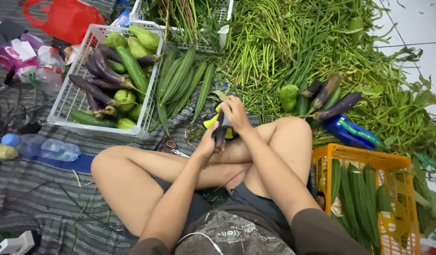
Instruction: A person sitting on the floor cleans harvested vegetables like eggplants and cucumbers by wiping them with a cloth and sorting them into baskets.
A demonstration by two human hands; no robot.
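Eggplant (220, 137) sits over the crossed legs, clenched in both hands: left hand (207, 144) grips its lower end, right hand (235, 113) its top, keeping it steady. Scissors (172, 147) lie near; white basket (71, 101) holds sorted produce.

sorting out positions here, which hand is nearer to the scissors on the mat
Left. The left hand grips the purple eggplant just right of the scissors; the right hand is above the eggplant, farther away.
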